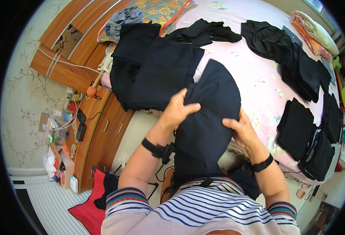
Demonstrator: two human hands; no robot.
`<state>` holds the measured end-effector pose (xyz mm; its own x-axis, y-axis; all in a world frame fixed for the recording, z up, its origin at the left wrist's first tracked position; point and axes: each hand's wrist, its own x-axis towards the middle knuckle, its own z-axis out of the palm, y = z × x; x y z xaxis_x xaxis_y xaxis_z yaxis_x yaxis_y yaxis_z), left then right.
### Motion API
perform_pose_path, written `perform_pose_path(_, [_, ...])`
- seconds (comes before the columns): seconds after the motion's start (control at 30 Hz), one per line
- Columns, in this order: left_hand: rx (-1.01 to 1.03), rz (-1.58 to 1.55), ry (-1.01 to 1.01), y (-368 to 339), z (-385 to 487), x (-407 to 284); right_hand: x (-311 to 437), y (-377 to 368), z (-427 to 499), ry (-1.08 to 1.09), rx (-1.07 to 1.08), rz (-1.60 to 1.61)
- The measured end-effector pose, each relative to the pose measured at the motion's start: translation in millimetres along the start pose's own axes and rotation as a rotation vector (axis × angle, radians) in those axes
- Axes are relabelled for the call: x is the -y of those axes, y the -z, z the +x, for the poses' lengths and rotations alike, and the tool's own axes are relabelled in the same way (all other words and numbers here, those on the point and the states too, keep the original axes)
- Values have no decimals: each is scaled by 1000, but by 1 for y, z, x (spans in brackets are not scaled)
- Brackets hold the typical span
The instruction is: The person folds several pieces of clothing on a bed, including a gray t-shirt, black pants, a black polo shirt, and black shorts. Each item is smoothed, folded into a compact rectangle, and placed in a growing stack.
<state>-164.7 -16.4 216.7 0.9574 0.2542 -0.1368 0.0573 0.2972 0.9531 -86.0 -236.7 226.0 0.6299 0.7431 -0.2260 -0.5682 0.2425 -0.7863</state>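
A dark fabric piece [210, 129] with a curved outer edge hangs between my two hands over my lap, its far end reaching the bed. My left hand [179, 110] grips its left edge, thumb on top. On the right edge, my right hand [241, 127] holds it the same way, fingers underneath. Just beyond my left hand lies a stack of dark folded cloth [163, 70] at the bed's near left corner. Black straps circle both wrists.
Crumpled black garments [289, 55] and folded black stacks [297, 129] lie on the floral bed sheet [257, 82]. At left stands a wooden cabinet [111, 129] with thread spools and cables on top. Red cloth [93, 202] is at lower left.
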Motion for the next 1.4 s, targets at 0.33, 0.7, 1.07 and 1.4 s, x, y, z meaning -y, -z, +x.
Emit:
perform_pose_path(0.33, [-64, 79, -367, 113, 65, -117, 17, -92, 153, 425, 227, -76])
perform_pose_path(0.7, [-512, 280, 80, 238, 102, 45, -160, -48, 220, -91, -131, -523])
perform_pose_path(1.07, [-435, 478, 60, 243, 113, 33, -165, -71, 200, -78, -49, -583])
perform_pose_path(1.4, [-642, 1193, -163, 196, 128, -32, -47, 137, 154, 373, -374, -1489])
